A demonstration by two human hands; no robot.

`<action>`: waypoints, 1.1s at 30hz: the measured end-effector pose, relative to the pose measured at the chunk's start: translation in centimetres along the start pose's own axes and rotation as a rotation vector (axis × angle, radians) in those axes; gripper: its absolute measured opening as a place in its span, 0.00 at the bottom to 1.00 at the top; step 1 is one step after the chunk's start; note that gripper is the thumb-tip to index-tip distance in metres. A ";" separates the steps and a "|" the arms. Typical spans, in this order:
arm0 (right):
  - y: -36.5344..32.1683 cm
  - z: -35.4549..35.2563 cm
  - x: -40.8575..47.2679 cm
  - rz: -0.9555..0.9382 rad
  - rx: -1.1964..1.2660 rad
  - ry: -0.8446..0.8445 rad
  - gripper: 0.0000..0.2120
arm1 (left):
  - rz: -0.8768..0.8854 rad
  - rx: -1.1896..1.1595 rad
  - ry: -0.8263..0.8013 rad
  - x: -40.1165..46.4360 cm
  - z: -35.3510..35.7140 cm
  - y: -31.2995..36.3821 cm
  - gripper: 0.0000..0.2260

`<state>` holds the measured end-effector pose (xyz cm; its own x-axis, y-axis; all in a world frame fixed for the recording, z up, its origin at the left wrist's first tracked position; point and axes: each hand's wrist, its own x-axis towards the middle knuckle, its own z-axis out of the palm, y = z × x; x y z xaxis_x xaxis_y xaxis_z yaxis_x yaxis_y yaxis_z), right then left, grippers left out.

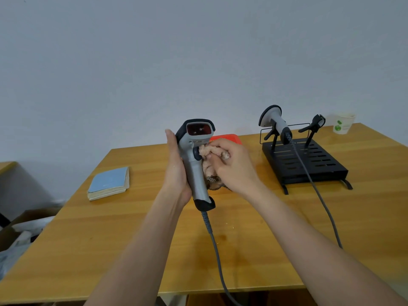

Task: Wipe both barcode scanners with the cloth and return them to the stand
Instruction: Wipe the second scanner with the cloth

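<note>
My left hand [176, 168] holds a grey and black barcode scanner [195, 173] upright above the table, its red window facing me. Its grey cable [215, 246] trails down over the front edge. My right hand [231, 166] grips a pinkish cloth [207, 151] and presses it against the scanner's trigger side. A second scanner [276, 120] rests in the left holder of the black stand [309, 164] at the right. The stand's right holder [314, 125] has nothing in it.
On the wooden table [132, 239], a blue-covered booklet [109, 183] lies at the left and a red object [225, 138] shows behind my hands. A paper cup [343, 124] stands at the far right corner. The second scanner's cable [320, 195] crosses the table's right side.
</note>
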<state>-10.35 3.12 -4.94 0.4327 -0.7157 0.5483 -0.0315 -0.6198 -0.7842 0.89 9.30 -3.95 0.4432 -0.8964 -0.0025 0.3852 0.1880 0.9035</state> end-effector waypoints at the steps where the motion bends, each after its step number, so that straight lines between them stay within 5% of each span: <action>1: -0.1 0.1 0.0 0.014 0.018 -0.012 0.07 | 0.018 0.002 0.000 -0.1 0.1 0.0 0.45; 8: 0.0 -0.1 -0.1 -0.007 0.013 -0.099 0.08 | 0.115 0.049 0.004 0.2 -0.1 -1.2 0.52; 17: 1.9 -0.3 -1.9 0.176 0.060 -0.421 0.15 | 0.143 -0.020 0.026 1.6 -1.0 0.4 0.44; 23: 1.2 0.0 -0.9 0.169 0.156 -0.178 0.14 | 0.145 -0.075 -0.041 1.5 -1.0 0.4 0.37; 30: 1.1 0.2 -1.7 0.187 0.040 -0.376 0.13 | 0.263 -0.110 0.036 1.5 -0.9 -0.1 0.42; 33: 1.5 -0.2 -1.9 0.235 0.055 -0.328 0.15 | 0.283 -0.165 0.007 1.6 -0.9 0.4 0.41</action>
<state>-11.42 3.53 -7.11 0.6844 -0.6896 0.2369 -0.1196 -0.4267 -0.8965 2.47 8.32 -3.98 0.5570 -0.7965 0.2351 0.3714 0.4921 0.7874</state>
